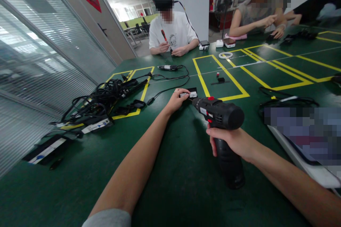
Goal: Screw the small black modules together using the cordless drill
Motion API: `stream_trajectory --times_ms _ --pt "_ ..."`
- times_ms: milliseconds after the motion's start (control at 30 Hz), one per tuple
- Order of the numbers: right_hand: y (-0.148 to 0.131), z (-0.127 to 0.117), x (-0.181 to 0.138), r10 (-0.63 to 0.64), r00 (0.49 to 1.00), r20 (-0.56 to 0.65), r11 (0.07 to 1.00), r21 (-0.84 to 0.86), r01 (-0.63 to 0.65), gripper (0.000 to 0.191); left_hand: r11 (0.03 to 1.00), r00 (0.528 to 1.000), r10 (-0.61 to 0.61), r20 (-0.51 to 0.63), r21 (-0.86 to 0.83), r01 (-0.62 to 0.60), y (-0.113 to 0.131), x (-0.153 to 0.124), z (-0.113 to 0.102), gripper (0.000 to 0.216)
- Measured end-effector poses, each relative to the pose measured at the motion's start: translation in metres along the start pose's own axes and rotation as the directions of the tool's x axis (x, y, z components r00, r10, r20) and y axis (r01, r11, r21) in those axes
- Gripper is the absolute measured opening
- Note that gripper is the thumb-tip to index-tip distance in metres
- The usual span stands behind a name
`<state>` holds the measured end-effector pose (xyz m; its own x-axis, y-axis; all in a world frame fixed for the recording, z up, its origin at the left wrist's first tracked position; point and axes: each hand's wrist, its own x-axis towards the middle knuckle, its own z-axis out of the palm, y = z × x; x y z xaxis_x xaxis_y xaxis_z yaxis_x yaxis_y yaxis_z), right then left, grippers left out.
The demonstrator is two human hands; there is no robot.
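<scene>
My right hand (231,142) is wrapped round the grip of a black and red cordless drill (218,112), which points forward and left. The drill's tip reaches the near edge of a small black box with a white label (193,94); whether it touches cannot be made out. With fingers closed on the left side of that box, my left hand (178,98) holds it against the green table (176,152). The underside of the box and the thumb's exact grip are hidden.
Tangled black cables (98,95) lie at the left, near flat black cases (49,149). A pen-shaped electric tool (168,67) trails a cord. Yellow tape (234,97) marks the table. A tablet-like device (301,138) sits at the right. Across the table, a person holds a screwdriver (163,35).
</scene>
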<state>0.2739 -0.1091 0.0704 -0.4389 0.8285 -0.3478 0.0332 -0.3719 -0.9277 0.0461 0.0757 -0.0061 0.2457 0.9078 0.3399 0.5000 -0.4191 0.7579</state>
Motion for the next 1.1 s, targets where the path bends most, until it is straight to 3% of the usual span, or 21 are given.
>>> stream_trajectory --times_ms 167,267,467,1100 --pt "-0.009 -0.005 -0.002 0.018 1.0 0.011 0.98 -0.196 -0.016 0.024 1.0 1.0 -0.01 0.001 0.011 0.01 -0.001 0.0 0.0 0.021" --pt "-0.012 -0.008 -0.002 0.008 1.0 -0.016 0.986 -0.166 -0.01 0.016 1.0 1.0 0.007 -0.001 0.01 -0.007 -0.001 0.0 0.0 0.021" --pt "-0.008 -0.009 0.0 -0.02 1.0 0.016 0.975 -0.219 0.023 0.021 1.0 1.0 0.001 0.007 0.024 -0.001 -0.002 0.0 -0.001 0.022" --pt "-0.012 -0.009 -0.003 -0.008 1.0 -0.005 0.993 -0.12 0.007 0.012 0.999 1.0 -0.005 0.002 0.032 0.005 -0.002 0.001 0.0 0.022"
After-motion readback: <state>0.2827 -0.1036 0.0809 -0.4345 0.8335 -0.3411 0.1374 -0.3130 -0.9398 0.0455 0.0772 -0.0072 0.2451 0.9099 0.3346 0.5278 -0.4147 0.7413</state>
